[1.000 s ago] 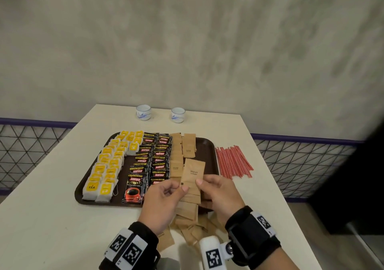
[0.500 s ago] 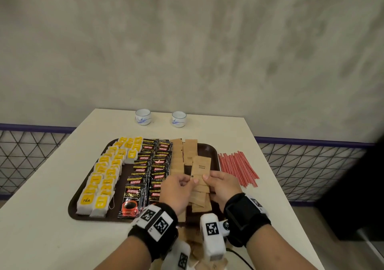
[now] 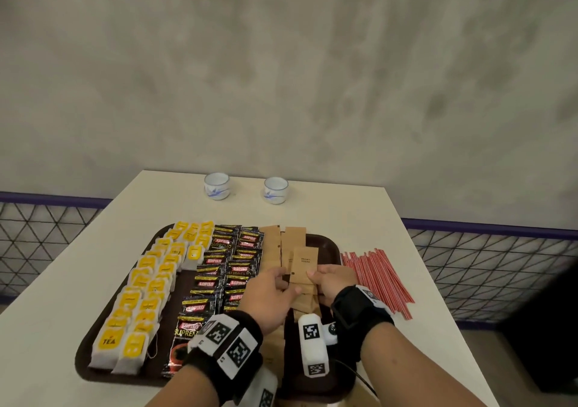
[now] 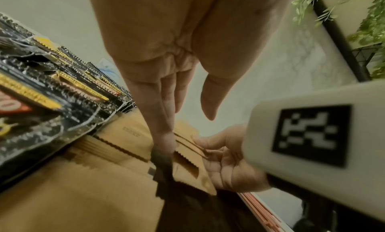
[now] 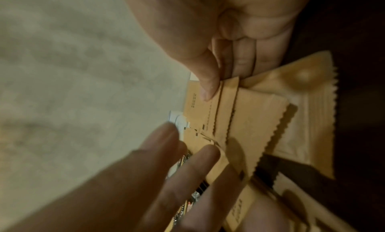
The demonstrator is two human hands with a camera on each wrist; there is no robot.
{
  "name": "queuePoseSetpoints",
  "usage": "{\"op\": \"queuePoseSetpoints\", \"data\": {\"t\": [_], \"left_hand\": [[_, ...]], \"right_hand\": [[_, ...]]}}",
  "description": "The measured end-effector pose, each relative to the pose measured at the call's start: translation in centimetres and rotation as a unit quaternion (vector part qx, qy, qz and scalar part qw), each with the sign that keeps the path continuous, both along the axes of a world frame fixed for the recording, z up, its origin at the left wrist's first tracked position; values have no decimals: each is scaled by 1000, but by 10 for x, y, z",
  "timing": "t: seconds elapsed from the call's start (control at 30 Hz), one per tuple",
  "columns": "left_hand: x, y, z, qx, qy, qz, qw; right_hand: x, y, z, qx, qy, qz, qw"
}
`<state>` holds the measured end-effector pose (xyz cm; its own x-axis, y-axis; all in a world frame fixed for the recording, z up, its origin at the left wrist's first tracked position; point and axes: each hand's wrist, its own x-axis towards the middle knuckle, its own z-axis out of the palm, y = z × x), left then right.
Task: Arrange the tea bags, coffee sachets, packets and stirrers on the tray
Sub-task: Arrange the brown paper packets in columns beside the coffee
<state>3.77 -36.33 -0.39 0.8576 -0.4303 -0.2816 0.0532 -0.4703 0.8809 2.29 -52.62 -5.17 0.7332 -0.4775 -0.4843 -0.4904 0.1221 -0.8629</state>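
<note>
Both hands reach forward over the tray [image 3: 331,244] on the counter [image 3: 359,206]; the right hand [image 3: 333,286] pinches a fan of brown sugar packets [image 3: 305,264] between thumb and fingers [image 5: 208,81]; the left hand [image 3: 270,294] rests straight fingers [image 4: 164,128] on their left edge.
</note>
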Motion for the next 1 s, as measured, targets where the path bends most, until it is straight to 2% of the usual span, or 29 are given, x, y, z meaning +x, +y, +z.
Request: {"op": "queuePoseSetpoints", "data": {"t": [0.2,0.33,0.47,0.7,1.0], "left_hand": [[-2,-2,-5,63,-53,-53,995],[0,-4,-4,66,-63,-59,994],[1,-1,-6,50,-74,-50,995],[5,9,-2,-13,-74,-16,997],[11,31,7,-76,-59,19,995]], "right_hand": [[14,4,0,-28,15,-7,999],[16,6,2,-70,22,-1,997],[17,8,3,-107,31,13,994],[16,17,24,-231,61,19,971],[8,30,37,-305,97,45,946]]}}
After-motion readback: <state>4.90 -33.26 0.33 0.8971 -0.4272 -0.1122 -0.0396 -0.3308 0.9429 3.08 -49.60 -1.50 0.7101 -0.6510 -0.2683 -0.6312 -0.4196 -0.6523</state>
